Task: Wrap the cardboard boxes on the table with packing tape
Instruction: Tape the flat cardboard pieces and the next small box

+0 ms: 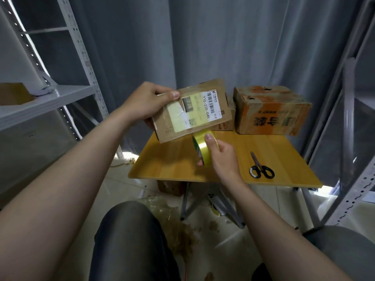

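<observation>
aloft, left hand [146, 102] fingers grip one box [192, 112], right hand [223, 159] fingers one tape roll [203, 149]; two more boxes [272, 112] [224, 126] at the tabletop's [233, 175] far edge.

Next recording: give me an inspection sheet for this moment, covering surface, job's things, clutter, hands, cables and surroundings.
Surface: yellow wood-grain tabletop on metal legs.
Job's things: labelled cardboard box held up above the table; yellow tape roll at its lower edge; orange-printed box at the table's back right, a partly hidden box beside it.
Clutter: scissors lying flat on the table's right; tape scraps on the floor; a brown box under the table.
Hands: left hand grips the labelled box's upper left corner; right hand holds the tape roll.
Cables: nothing seen.
Surroundings: grey curtain behind; metal shelving on both sides, a box on the left shelf.
</observation>
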